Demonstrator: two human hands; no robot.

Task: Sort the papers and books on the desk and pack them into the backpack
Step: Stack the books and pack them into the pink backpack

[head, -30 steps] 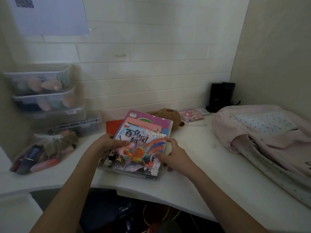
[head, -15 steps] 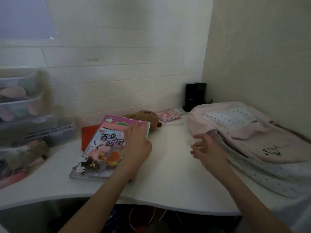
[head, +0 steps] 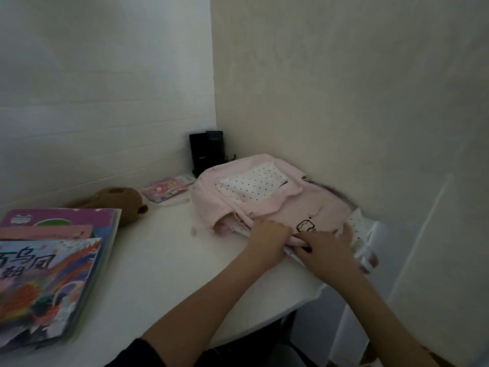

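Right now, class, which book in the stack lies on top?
The phoenix picture book with big black Chinese characters: its whole cover shows, while the pink book and purple book beneath show only strips.

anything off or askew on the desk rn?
The pink backpack lies slumped flat in the corner, one end overhanging the desk edge. The book stack is fanned, not squared. Both hands are on the backpack.

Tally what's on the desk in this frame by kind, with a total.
Books in the stack: 3 visible covers
Pink backpack: 1
Brown plush toy: 1
Small pink packet: 1
Black device in the corner: 1
Total: 7
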